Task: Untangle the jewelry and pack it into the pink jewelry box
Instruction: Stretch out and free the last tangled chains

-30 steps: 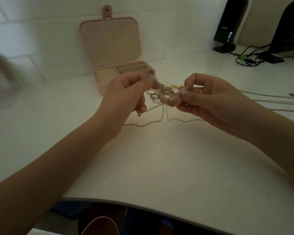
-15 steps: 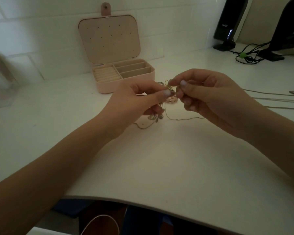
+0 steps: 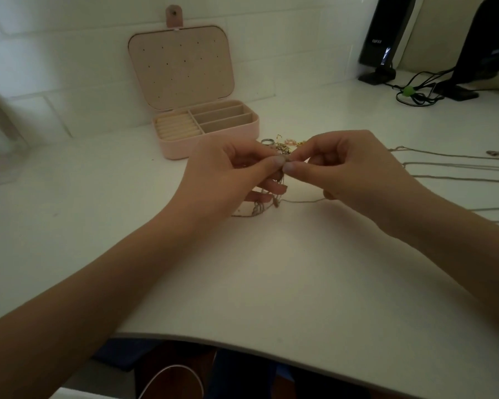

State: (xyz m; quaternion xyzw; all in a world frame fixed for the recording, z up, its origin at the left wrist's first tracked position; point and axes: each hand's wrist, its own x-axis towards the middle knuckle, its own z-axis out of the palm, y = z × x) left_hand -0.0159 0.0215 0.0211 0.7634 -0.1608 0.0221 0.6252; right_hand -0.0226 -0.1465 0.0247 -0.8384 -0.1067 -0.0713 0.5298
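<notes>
A tangle of jewelry, gold and silver chains with a ring, hangs between my hands above the white desk. My left hand pinches the knot from the left with thumb and forefinger. My right hand pinches it from the right, thumb tips almost touching. Thin chain loops trail down onto the desk below my left fingers. The pink jewelry box stands open behind my left hand, its lid upright against the wall, ring rolls and long compartments showing nothing inside.
Several thin chains lie stretched across the desk to the right. Two black speakers and a bundle of cables stand at the back right. A blurred clear object sits at the far left. The desk's front edge curves below my forearms.
My hands have come closer together and now pinch the same knot thumb to thumb. The tangle has been lifted off the desk, and the trailing chain has drawn in under my left hand.
</notes>
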